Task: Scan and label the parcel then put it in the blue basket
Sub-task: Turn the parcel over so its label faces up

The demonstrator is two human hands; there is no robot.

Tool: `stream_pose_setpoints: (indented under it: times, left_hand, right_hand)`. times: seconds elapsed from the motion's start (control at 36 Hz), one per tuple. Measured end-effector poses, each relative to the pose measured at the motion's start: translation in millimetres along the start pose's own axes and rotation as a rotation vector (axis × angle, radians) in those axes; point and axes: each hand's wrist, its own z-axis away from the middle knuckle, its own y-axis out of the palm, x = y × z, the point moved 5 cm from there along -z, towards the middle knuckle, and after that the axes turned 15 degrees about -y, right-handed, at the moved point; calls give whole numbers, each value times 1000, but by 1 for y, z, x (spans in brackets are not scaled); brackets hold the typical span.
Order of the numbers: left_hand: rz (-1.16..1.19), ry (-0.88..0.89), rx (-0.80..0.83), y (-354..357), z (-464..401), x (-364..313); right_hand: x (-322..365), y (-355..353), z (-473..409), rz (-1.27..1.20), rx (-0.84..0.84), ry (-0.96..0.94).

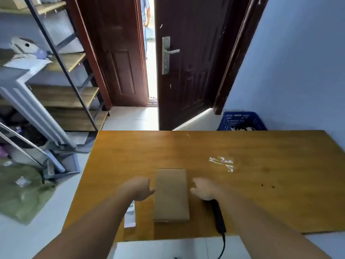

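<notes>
A flat brown cardboard parcel point(171, 195) lies on the wooden table point(261, 165), near its front edge. My left hand point(137, 188) hovers just left of the parcel with curled fingers, holding nothing. My right hand point(204, 189) is just right of the parcel, fingers loosely apart, above the tip of a black corded scanner point(218, 217) that lies on the table. A white label strip point(130, 215) lies partly under my left forearm. The blue basket point(240, 121) stands on the floor behind the table's far right edge.
Scraps of clear tape point(223, 162) stick to the table right of centre. A white surface point(168, 248) is at the bottom edge. Metal shelving point(65, 71) and clutter fill the left side. A dark door point(186, 62) stands ajar; a person is outside.
</notes>
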Motion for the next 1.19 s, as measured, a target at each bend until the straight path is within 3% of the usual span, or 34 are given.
stream_pose_setpoints:
  times: [0.14, 0.36, 0.53, 0.67, 0.92, 1.08, 1.19]
  left_hand:
    - [56, -38, 122, 32, -6, -10]
    - [431, -89, 123, 62, -13, -30]
    - [574, -86, -135, 25, -2, -40]
    - [663, 17, -437, -19, 16, -52]
    - [616, 219, -792, -58, 54, -61]
    - [527, 350, -855, -51, 62, -57]
    - [570, 444, -790, -48, 64, -46]
  right_hand:
    - [-11, 23, -11, -103, 5, 81]
    - [-13, 61, -30, -404, -57, 95]
    - [-9, 46, -33, -807, -254, 167]
    - [2, 7, -27, -1029, -509, 143]
    - [22, -43, -24, -1108, -688, -28]
    - [26, -41, -16, -1078, -689, -14]
    - [20, -30, -9, -1034, -695, 31]
